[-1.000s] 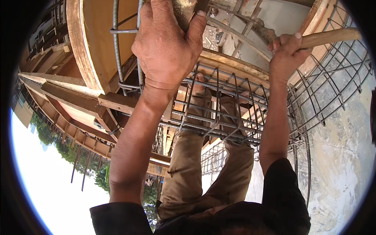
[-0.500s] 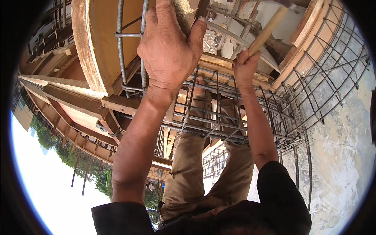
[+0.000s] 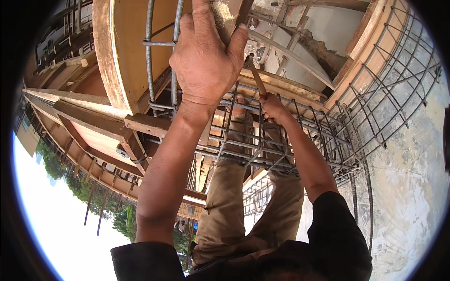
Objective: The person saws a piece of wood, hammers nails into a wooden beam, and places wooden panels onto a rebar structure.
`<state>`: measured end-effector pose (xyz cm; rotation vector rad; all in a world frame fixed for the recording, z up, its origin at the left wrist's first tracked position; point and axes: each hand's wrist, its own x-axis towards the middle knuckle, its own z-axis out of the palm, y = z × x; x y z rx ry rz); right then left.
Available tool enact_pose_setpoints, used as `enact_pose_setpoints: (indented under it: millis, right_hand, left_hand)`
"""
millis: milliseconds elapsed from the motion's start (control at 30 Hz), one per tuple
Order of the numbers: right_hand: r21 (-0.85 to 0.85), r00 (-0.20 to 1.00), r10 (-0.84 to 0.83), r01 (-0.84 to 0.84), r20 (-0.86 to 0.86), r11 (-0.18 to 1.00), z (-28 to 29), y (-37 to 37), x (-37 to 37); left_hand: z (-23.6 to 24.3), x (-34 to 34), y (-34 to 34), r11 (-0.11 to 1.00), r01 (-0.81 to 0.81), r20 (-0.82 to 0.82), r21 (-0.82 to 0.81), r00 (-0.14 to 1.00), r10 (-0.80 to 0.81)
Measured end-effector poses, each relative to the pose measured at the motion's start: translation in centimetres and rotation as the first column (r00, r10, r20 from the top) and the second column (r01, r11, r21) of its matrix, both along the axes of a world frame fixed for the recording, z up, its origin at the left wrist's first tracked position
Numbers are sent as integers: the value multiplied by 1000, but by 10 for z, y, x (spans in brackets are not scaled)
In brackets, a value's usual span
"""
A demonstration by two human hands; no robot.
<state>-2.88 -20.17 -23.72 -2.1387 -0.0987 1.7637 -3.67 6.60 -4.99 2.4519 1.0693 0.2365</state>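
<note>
My left hand point(image 3: 204, 58) is closed over a piece of timber point(image 3: 226, 21), thumb on one side and fingers on the other. Pale sawdust-like grit lies on the timber's face, and its upper end runs out of view. In my right hand point(image 3: 274, 107) is a hammer point(image 3: 258, 79), gripped low on its wooden handle. The small dark hammer head sits just right of the timber, below my left thumb; whether it touches the wood I cannot tell.
A rebar cage point(image 3: 262, 140) spans in front of my legs, with a foot point(image 3: 240, 99) among its bars. Upright rebar point(image 3: 149, 56) and a plywood form panel point(image 3: 133, 42) stand at left. Rebar mesh point(image 3: 398, 75) leans along the plastered wall point(image 3: 403, 187). Open sky shows lower left.
The hammer has swung down and left from the upper right, bringing its head close to the timber. My left hand keeps its hold, shifted slightly in view.
</note>
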Motion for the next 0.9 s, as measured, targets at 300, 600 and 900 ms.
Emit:
enact_pose_setpoints:
  millis: [300, 600, 900]
  right_hand:
    - [571, 660, -688, 453, 301, 685, 58, 81, 74]
    - [81, 970, -231, 237, -80, 968, 69, 69, 82]
    - [6, 984, 1, 0, -176, 1000, 39, 52, 46]
  left_hand:
    - [1, -8, 4, 998, 5, -22, 66, 1000, -3]
    - [11, -8, 3, 991, -120, -103, -66, 988, 113]
    - [12, -14, 5, 996, -87, -122, 19, 989, 89]
